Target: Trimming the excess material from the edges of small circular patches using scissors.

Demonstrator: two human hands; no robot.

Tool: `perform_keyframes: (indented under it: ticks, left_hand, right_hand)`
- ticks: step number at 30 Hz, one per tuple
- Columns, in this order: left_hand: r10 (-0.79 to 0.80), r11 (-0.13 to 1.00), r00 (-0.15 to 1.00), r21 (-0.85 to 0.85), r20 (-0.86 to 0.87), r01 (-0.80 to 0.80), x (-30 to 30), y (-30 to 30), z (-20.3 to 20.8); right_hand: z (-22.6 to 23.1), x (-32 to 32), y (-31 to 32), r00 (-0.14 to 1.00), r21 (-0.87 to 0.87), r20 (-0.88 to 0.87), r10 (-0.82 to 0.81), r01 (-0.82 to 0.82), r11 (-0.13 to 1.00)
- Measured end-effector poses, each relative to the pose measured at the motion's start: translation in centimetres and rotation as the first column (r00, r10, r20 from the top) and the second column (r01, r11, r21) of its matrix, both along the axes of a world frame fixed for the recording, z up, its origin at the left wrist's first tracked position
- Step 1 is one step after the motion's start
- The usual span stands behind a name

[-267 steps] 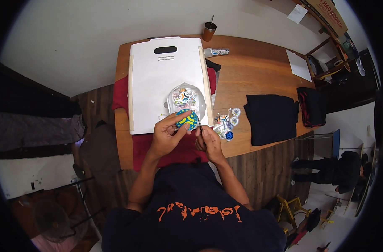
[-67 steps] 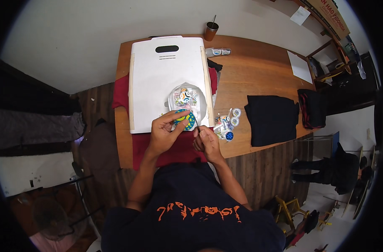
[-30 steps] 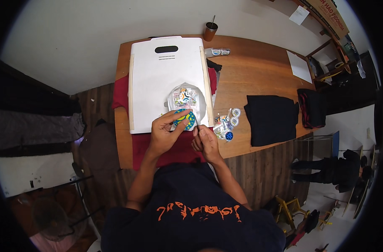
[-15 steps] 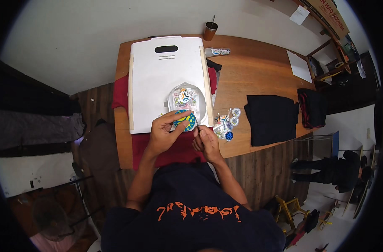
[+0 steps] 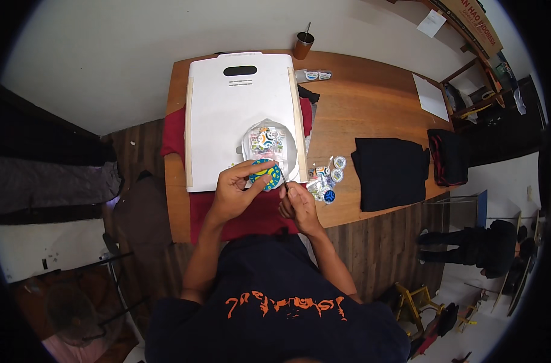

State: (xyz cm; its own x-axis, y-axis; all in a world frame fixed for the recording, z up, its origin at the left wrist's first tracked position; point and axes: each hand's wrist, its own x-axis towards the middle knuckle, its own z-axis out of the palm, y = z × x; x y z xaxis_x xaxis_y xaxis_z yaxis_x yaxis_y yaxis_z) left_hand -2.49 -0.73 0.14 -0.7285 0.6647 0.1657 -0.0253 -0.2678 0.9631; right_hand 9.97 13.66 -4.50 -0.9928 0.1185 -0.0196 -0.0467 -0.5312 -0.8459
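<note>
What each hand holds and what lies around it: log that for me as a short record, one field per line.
Left hand: holds a blue-and-yellow disc
Right hand: holds a thin dark tool, tip at or near the disc's edge
Tool type: cannot tell
Beyond the disc: pale round container, stickers inside
Under the container: white board
Under the board: red cloth, on a wooden table
Right of the board: packets, then black folded cloth
Table's far edge: brown cup

- round disc (image 5: 275, 177), blue-green with yellow pattern; held patterned face up, partly covered;
- thin dark tool (image 5: 284, 176); slanted, far end by the disc's right edge
</note>
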Motion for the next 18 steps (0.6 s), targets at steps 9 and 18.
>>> perform_keyframes:
  ticks: [9, 18]
  left_hand:
    - [-0.004, 1.0, 1.0, -0.001, 0.026, 0.004, -0.06, -0.04, -0.04]
    - [-0.029, 0.999, 0.999, -0.014, 0.019, 0.029, -0.17, -0.07, 0.13]
  right_hand:
    - [-0.06, -0.05, 0.12, 1.0, -0.005, 0.006, 0.006, -0.005, 1.0]
    - [0.46, -0.12, 0.1, 1.0, 0.055, 0.019, 0.007, -0.008, 0.998]
